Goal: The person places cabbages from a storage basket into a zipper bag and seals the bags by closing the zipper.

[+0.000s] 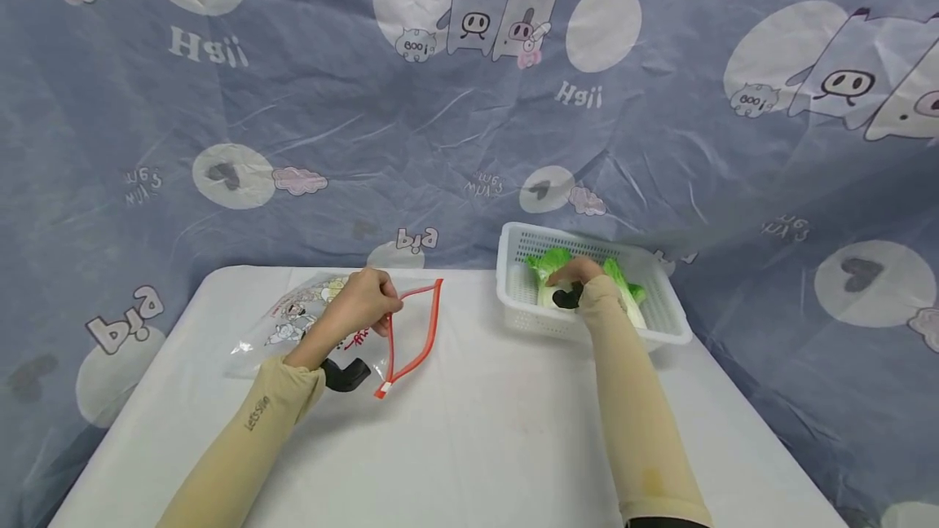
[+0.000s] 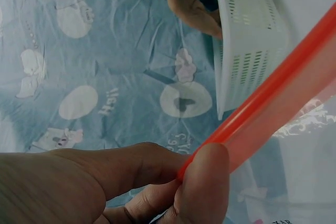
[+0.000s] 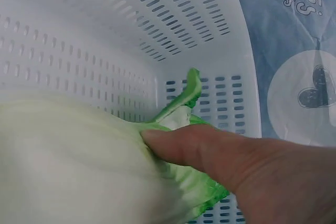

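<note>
On the left of the table in the head view lies a clear zip bag (image 1: pixel 293 320) printed with cartoon figures, its mouth spread apart. My left hand (image 1: pixel 367 300) pinches one side of the bag's red zip edge (image 2: pixel 262 116) between thumb and finger, close up in the left wrist view. To the right, my right hand (image 1: pixel 579 270) reaches into a white basket (image 1: pixel 528 320) and grips a napa cabbage (image 3: pixel 79 156) near its green leafy end. The thumb lies over the cabbage; the other fingers are hidden behind it. A second cabbage (image 1: pixel 632 304) rests beside it, partly covered by the forearm.
The perforated basket stands at the back right of the white table (image 1: pixel 499 446). Behind the table hangs a grey-blue printed cloth (image 1: pixel 411 121). Between bag and basket there is a stretch of tabletop.
</note>
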The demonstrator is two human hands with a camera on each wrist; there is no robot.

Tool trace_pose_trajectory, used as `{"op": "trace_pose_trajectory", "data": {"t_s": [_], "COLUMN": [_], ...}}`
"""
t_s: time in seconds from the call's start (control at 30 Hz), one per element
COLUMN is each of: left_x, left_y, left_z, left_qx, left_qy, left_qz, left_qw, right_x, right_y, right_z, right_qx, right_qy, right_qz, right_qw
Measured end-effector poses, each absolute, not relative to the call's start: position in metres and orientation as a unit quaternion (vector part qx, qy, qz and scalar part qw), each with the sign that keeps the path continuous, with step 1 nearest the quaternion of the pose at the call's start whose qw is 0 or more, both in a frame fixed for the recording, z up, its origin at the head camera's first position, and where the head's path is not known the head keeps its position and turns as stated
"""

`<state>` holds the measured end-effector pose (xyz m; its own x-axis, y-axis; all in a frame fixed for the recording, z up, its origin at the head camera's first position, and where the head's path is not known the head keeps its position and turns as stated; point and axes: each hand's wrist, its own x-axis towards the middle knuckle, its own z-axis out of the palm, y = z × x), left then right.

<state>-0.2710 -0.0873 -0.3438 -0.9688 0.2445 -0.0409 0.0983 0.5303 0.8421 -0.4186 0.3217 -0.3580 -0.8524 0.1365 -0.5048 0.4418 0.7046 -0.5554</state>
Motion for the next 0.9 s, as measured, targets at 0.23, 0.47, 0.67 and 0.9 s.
{"op": "trace_pose_trajectory", "data": {"t_s": [0.23,0.47,0.67,0.9], "left_x": [-0.272,-0.272,-0.273,-0.275], "left_y": [-0.086,-0.086,-0.087,-0.087], "left_z": [-0.344,-0.342,-0.343,-0.346], "left_qx": [0.103,0.096,0.087,0.083], "left_qy": [0.87,0.873,0.871,0.865], "left_qz": [0.477,0.473,0.479,0.491], "left_qw": [0.076,0.067,0.067,0.068], "right_x": [-0.419,-0.416,-0.393,-0.353], "right_y": [0.328,0.327,0.311,0.272], "right_z": [-0.357,-0.333,-0.318,-0.318], "right_qx": [0.157,0.091,0.05,0.044], "right_qy": [0.909,0.943,0.949,0.921], "right_qz": [-0.34,-0.289,-0.311,-0.368], "right_qw": [0.183,0.139,0.022,-0.121]}}
